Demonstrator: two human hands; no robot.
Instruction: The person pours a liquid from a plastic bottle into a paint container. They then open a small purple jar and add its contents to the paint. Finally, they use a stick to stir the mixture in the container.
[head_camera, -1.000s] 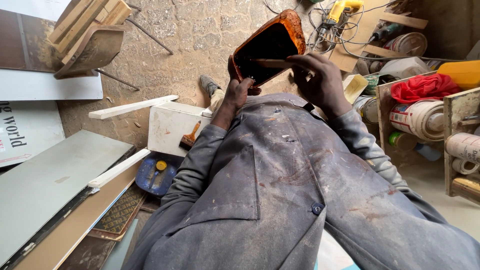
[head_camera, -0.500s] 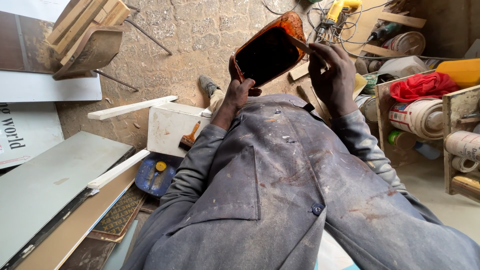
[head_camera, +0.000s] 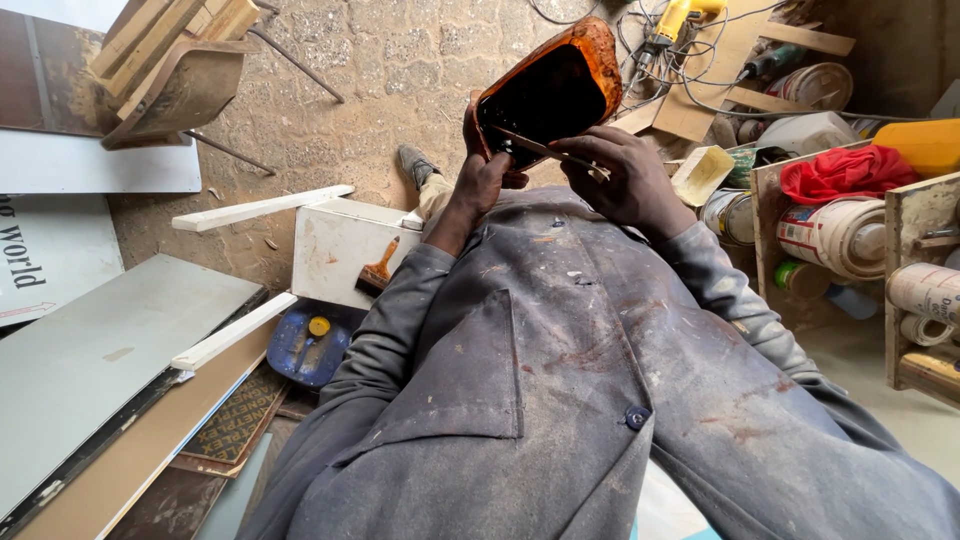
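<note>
My left hand (head_camera: 487, 172) grips the lower edge of an orange-brown rounded container (head_camera: 552, 88) with a dark, glossy inside, held up tilted in front of me. My right hand (head_camera: 625, 178) holds a thin flat metal blade (head_camera: 545, 149) whose tip lies across the container's lower rim. Both arms wear grey, paint-stained work-coat sleeves. My shoe (head_camera: 416, 163) shows on the paved floor below the container.
A white box (head_camera: 340, 245) with a paintbrush (head_camera: 379, 271) on it stands by my left leg, a blue lid (head_camera: 307, 343) beside it. Boards and panels (head_camera: 95, 360) lie at the left. Shelves with rolls and a red cloth (head_camera: 843, 170) stand at the right; a yellow drill (head_camera: 674, 17) and cables lie ahead.
My right hand moved from the container's right side, out to the right, then back to the lower rim, now with the blade laid against it. The container stays held up in my left hand.
</note>
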